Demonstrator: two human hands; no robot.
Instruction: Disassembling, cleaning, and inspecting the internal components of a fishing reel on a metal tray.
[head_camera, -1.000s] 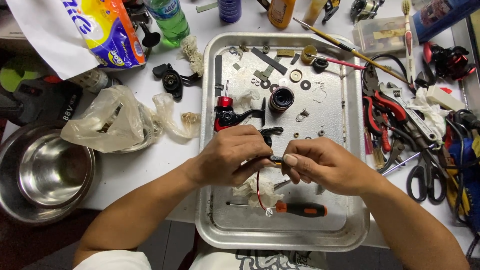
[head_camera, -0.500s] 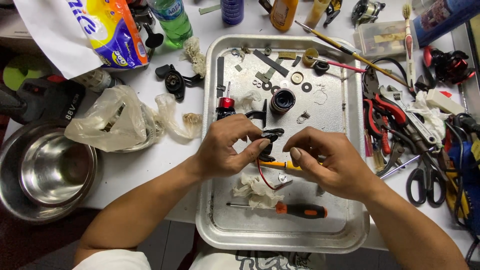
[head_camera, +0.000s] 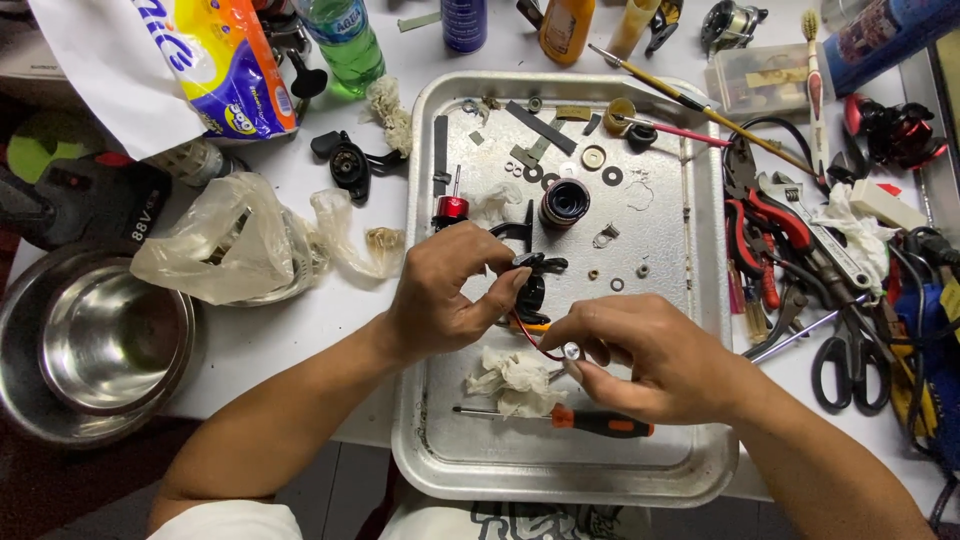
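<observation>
Your left hand (head_camera: 445, 295) pinches the black reel part (head_camera: 532, 285), right hand (head_camera: 640, 355) grips its red wire (head_camera: 528, 336) end — tug harder and it may snap over the metal tray (head_camera: 700, 300).

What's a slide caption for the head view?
Left hand holds a small black part over a metal tray; right hand pinches a red wire beside it.
</observation>
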